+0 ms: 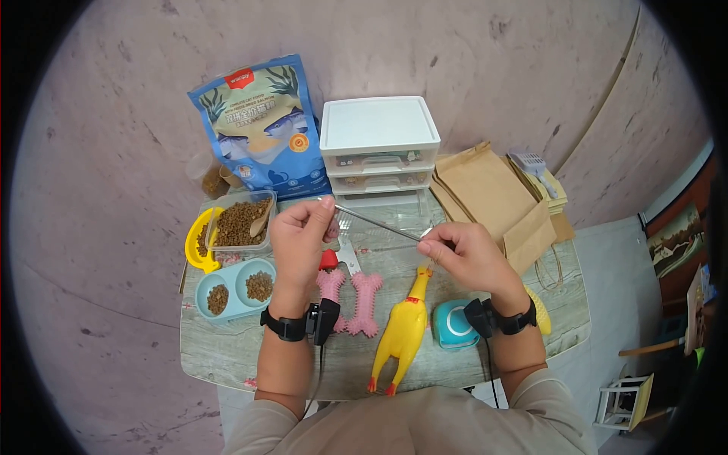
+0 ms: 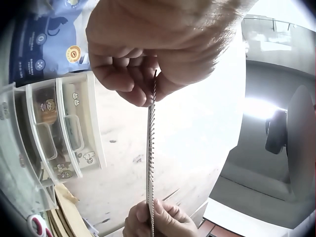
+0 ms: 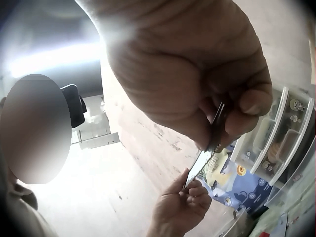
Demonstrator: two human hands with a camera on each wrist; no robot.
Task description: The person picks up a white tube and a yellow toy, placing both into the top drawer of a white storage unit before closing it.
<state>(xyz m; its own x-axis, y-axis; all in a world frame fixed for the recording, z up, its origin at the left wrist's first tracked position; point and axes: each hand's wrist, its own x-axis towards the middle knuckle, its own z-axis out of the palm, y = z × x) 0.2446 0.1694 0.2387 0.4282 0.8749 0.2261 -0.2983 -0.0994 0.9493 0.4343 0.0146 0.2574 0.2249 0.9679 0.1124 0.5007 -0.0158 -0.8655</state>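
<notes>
A thin metal comb [image 1: 379, 224] with fine teeth is held level above the table, one end in each hand. My left hand [image 1: 298, 236] pinches its left end between thumb and fingers, and my right hand [image 1: 472, 256] pinches the right end. The row of teeth on the comb [image 2: 151, 143] shows edge-on in the left wrist view. Its flat, shiny side faces the right wrist view. Below the hands lie a yellow rubber chicken [image 1: 405, 326] and pink spiked bone toys [image 1: 365, 302]. A turquoise object [image 1: 453, 324] sits under the right wrist.
At the left stand a clear box of kibble [image 1: 236, 224] and a light blue double bowl [image 1: 235, 290]. Behind are a blue cat food bag [image 1: 262, 144] and a white drawer unit [image 1: 379, 133]. Brown paper bags [image 1: 485, 189] and a scoop [image 1: 535, 168] lie back right.
</notes>
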